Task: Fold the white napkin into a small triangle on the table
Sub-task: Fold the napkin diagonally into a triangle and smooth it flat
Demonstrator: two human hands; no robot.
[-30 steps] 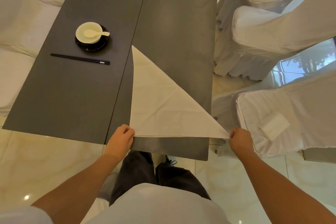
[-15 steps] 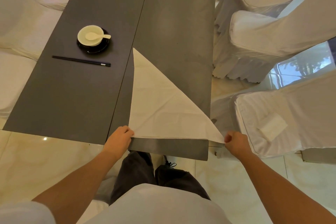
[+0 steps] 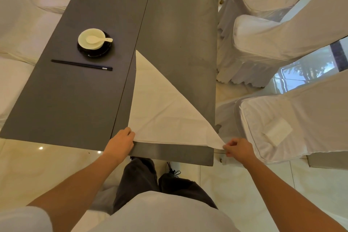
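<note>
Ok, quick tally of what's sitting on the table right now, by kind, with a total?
Napkin, white, folded to a large triangle: 1
Bowl, cream: 1
Spoon, resting in the bowl: 1
Saucer, black, under the bowl: 1
Chopsticks, dark, lying together, apparently a pair: 2
Total: 6

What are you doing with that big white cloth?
A person is folding a napkin on a grey table. It is already one big triangle lying flat. The left hand holds the near left corner at the table's edge, and the right hand pinches the near right corner, which sticks out just past the table's side. It still needs more folds to be a small triangle. Off to the left sit a bowl with a spoon and chopsticks, untouched.
</note>
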